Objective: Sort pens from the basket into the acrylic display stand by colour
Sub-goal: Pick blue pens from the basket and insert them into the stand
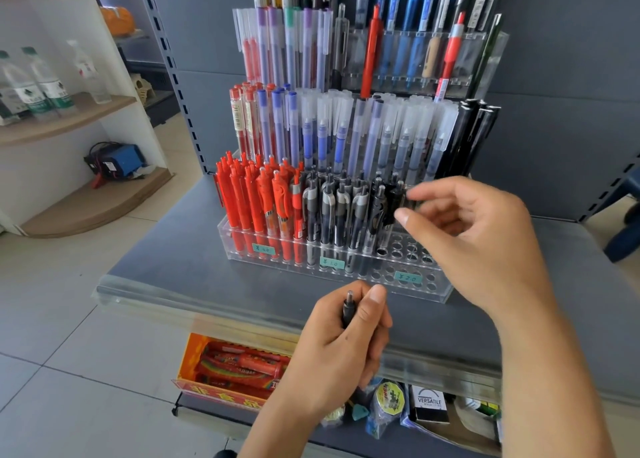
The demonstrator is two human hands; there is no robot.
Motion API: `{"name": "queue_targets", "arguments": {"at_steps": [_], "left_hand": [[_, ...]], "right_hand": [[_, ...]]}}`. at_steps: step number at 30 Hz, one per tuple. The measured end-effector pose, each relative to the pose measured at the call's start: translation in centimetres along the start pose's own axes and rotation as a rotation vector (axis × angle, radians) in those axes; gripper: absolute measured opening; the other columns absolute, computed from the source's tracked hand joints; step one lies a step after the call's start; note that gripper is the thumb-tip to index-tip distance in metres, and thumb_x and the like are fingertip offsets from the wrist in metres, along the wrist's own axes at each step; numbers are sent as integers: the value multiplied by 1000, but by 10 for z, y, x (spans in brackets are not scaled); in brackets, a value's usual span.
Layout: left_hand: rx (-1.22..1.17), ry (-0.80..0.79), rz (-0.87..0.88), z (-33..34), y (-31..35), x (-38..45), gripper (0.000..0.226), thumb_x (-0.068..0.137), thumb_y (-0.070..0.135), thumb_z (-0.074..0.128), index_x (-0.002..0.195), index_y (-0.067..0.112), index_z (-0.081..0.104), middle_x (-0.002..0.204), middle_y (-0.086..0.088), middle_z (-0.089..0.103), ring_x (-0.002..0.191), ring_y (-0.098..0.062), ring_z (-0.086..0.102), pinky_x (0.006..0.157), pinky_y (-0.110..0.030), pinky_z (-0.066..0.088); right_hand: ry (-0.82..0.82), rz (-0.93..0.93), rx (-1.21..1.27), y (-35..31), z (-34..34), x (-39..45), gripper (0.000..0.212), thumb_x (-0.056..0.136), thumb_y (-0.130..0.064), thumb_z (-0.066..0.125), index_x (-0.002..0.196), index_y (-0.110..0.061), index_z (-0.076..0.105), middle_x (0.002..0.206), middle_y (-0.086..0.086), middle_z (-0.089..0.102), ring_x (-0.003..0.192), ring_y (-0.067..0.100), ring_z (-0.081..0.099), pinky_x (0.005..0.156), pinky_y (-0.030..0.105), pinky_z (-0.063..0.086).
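Note:
A tiered acrylic display stand (408,286) sits on a grey shelf. Its front row holds red pens (258,201) at left and black pens (343,208) in the middle, with bare holes at right. My left hand (343,340) grips black pens (349,307) upright in its fist, in front of the stand. My right hand (478,236) hovers at the front row's right side, its loosely curled fingers beside a black pen (393,204) that stands in the row. I see nothing held in it. No basket is visible.
The grey shelf (180,267) has a clear plastic front edge. Below it sit a red and yellow box (232,364) and small packaged goods (429,404). A white corner shelf with bottles (38,87) stands at left. Upper tiers hold blue, purple and clear pens.

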State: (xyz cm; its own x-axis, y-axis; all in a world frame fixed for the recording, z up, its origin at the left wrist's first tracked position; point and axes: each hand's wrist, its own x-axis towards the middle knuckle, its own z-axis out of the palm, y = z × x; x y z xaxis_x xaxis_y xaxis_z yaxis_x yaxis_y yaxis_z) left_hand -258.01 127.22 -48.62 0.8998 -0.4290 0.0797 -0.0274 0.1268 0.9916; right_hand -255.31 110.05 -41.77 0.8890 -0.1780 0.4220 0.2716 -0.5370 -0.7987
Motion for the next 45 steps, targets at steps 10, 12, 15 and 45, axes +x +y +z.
{"name": "queue_targets", "arguments": {"at_steps": [10,12,15,45], "left_hand": [[66,-5,3,4,0,-1,37,96,40,54,88,5,59,44,-1,44,33,-10,38,41,-22,33],[63,-16,14,4,1,-1,31,98,33,57,96,2,61,45,-3,45,32,-9,40,40,-21,33],[79,-15,24,4,1,-1,27,99,29,59,97,3,63,45,-2,46,32,-9,41,40,-20,34],[85,58,45,-2,-6,2,34,91,37,72,76,12,54,58,2,38,50,-16,34,50,-30,32]], "right_hand": [[-597,15,-185,-30,-3,-10,26,67,-61,81,72,-36,77,76,-12,67,57,3,51,53,18,41],[-637,37,-213,-30,0,-10,23,69,-59,82,72,-36,77,76,-13,67,56,2,51,53,18,41],[-668,52,-192,-29,3,-10,19,71,-55,82,72,-37,78,76,-14,68,60,3,55,58,22,46],[-282,-7,227,-19,-10,-7,34,73,-27,85,106,-31,75,86,-6,77,79,10,73,77,26,59]]}}
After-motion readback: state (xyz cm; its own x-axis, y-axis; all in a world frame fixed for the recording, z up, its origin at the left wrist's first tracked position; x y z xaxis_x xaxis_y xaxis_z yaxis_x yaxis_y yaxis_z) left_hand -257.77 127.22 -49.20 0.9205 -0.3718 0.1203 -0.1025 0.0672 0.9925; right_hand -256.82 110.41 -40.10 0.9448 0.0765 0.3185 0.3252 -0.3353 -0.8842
